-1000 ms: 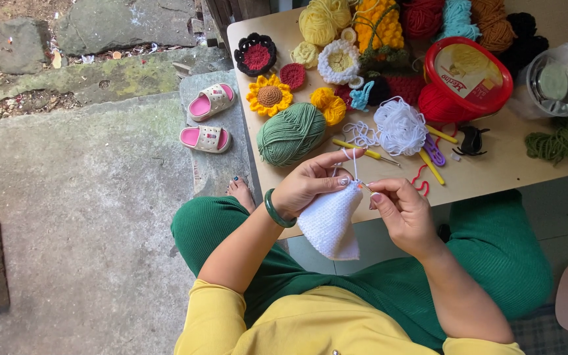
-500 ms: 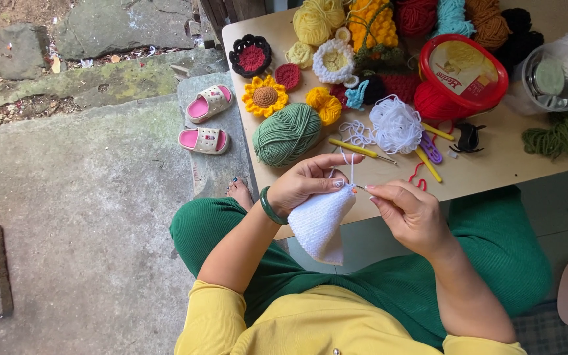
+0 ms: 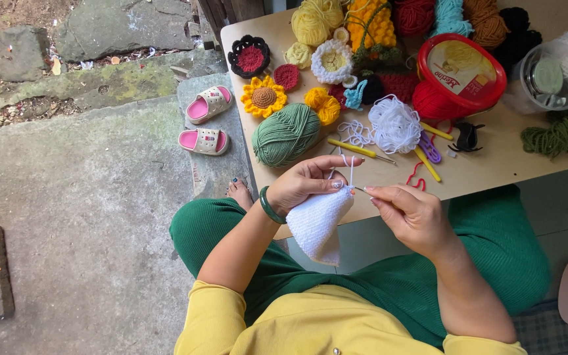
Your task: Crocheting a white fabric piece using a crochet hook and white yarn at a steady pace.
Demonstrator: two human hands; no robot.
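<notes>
White crochet piece (image 3: 317, 223) sits in the left hand (image 3: 307, 184), fingers wrapped round its top edge, right at the bench (image 3: 494, 167) edge over the lap. Right hand (image 3: 412, 217) pinches a thin hook (image 3: 361, 190) at the piece's top. Green yarn ball (image 3: 286, 134) lies just behind.

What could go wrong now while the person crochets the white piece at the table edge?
The white yarn runs up from the white piece to a loose white yarn pile among hooks; it may tangle there. The left hand and right hand work close together, so the crochet hook might slip out of its loop.
</notes>
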